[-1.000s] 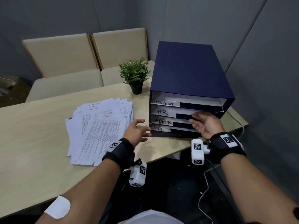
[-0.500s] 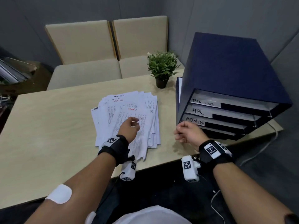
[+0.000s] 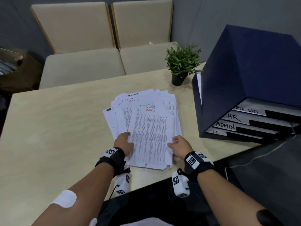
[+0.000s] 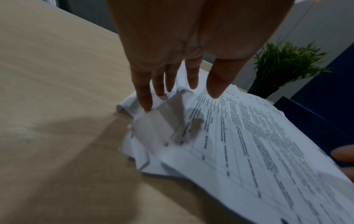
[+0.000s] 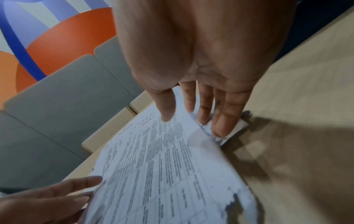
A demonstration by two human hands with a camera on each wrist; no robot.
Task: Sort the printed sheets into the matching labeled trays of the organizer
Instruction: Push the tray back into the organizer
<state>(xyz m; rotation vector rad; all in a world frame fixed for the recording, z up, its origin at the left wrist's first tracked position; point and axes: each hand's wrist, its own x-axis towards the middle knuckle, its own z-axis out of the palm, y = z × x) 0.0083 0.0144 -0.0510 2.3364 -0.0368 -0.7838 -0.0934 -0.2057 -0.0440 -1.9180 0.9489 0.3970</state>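
A fanned pile of printed sheets lies mid-table. Its top sheet carries a red "ADMIN" heading. My left hand is at that sheet's left edge, fingers straight on the lower sheets and thumb over the top sheet. My right hand is at the right edge, thumb above the sheet and straight fingers at the pile's side. The navy organizer stands to the right, with trays labelled TASK LIST, HR, ADMIN and IT.
A small potted plant stands behind the pile, next to the organizer's left wall. Two beige chairs line the table's far side. Bare tabletop stretches to the left. A cable runs off the table's right corner.
My right hand left the organizer's front, uncurled and came to the pile's right edge. My left hand slid from the top of the pile to its left edge. The view swung down onto the sheets.
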